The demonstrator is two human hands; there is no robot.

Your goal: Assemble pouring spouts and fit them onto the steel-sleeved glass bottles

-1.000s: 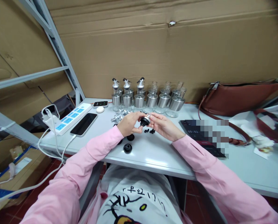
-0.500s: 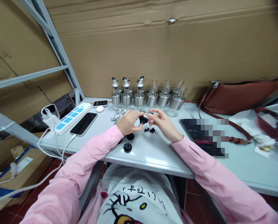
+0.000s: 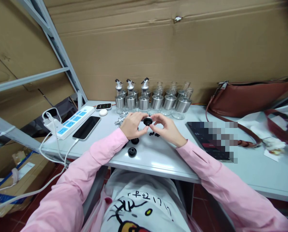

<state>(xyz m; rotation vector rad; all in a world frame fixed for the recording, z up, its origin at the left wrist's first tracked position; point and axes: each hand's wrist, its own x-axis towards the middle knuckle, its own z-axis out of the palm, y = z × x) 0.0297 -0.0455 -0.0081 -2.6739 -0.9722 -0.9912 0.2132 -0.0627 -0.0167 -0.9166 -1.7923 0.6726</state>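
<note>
My left hand point(image 3: 131, 125) and my right hand point(image 3: 166, 128) meet over the grey table point(image 3: 158, 158), both pinching a small round black cap point(image 3: 147, 121) with a metal part between their fingertips. Below the hands lie two black round stoppers point(image 3: 132, 151) and several tiny black pieces point(image 3: 154, 133). Loose metal pourer parts point(image 3: 119, 120) lie just left of my left hand. Behind stands a row of glass bottles with steel bands point(image 3: 155, 101); the three on the left carry pourer tops.
A white power strip point(image 3: 72, 121), a black phone point(image 3: 86, 127), a small timer point(image 3: 103, 106) and a white puck point(image 3: 103, 112) lie to the left. A dark tablet point(image 3: 206, 138) and a brown leather bag point(image 3: 250, 98) are on the right. Cardboard lines the wall.
Both hands shifted slightly away from me and turned the cap; it now faces up with its black top showing. My right fingers closed in round it.
</note>
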